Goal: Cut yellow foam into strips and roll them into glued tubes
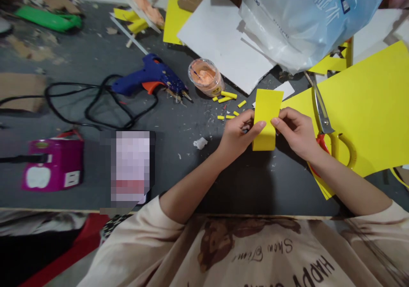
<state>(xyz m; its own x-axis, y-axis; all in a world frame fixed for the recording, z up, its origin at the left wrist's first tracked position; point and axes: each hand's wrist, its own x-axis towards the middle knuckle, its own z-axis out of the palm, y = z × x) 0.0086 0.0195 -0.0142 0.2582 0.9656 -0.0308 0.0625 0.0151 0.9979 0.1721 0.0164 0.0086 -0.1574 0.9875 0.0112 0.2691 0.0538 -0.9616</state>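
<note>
Between my hands I have a strip of yellow craft sheet (267, 104), its lower end curled over above the dark tabletop. My left hand (238, 131) pinches its left edge, thumb on the front and the other fingers partly hidden behind. At the right edge, my right hand (295, 131) pinches the strip between thumb and curled fingers. Scissors with red and yellow handles (324, 121) lie beside my right hand, on large yellow sheets (367, 112). Several small yellow rolls (228, 95) are scattered beyond my left hand.
A blue glue gun (148, 76) with a looped black cord lies left of an open tub of peach-coloured paste (206, 77). A blurred-out phone (132, 165) and a purple box (54, 163) are at left. A plastic bag (306, 23) sits over white sheets (220, 35) at the back.
</note>
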